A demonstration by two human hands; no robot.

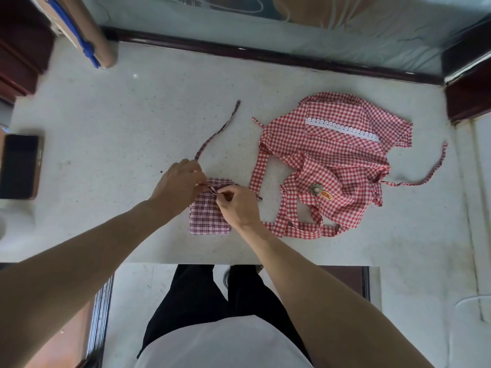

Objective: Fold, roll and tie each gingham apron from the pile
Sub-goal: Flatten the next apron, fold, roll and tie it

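A small rolled bundle of dark purple-and-white plaid apron (207,220) lies near the front edge of the pale stone table (111,144). My left hand (178,184) and my right hand (236,205) meet at its far end, and each pinches the bundle's strap. The long free end of that strap (216,132) trails away from my left hand toward the back of the table. To the right, a red-and-white gingham apron (334,160) with a white lace strip lies loosely crumpled, its ties spread around it.
A black phone (20,166) lies at the table's left edge. A brown cylinder with a blue strip (85,30) sits at the back left. A dark wooden ledge (265,57) borders the far side. My legs stand below the front edge.
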